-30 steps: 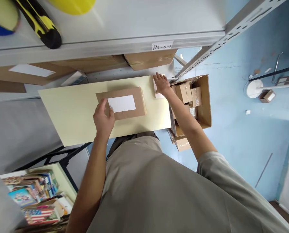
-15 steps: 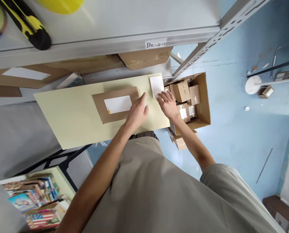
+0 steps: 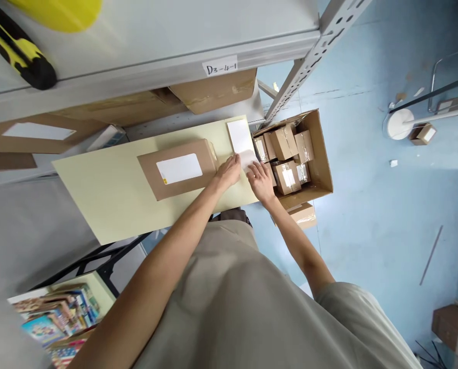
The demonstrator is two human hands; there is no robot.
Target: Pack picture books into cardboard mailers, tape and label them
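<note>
On the pale yellow board [image 3: 109, 205], a sealed brown cardboard box [image 3: 147, 177] lies with a white label [image 3: 179, 168] on its upper face. My left hand [image 3: 229, 171] is closed in a pinch at the left edge of a white paper label [image 3: 247, 158], just right of the box. My right hand [image 3: 261, 183] has its fingers bent over that label's near right corner. Beneath and behind it, another white sheet [image 3: 237, 132] lies flat near the board's right edge. The fingertips of both hands are partly hidden.
An open carton [image 3: 323, 159] of several small brown boxes stands right of the board. A metal shelf [image 3: 182, 59] with a yellow-and-black cutter [image 3: 36, 69] overhangs the far side. Books [image 3: 59, 312] lie in a bin at lower left. A perforated post [image 3: 301, 77] rises behind the carton.
My left hand has moved right, from beside the box to the white label, and its extended fingers have closed. The label has come nearer to me, and the right hand stays at its corner.
</note>
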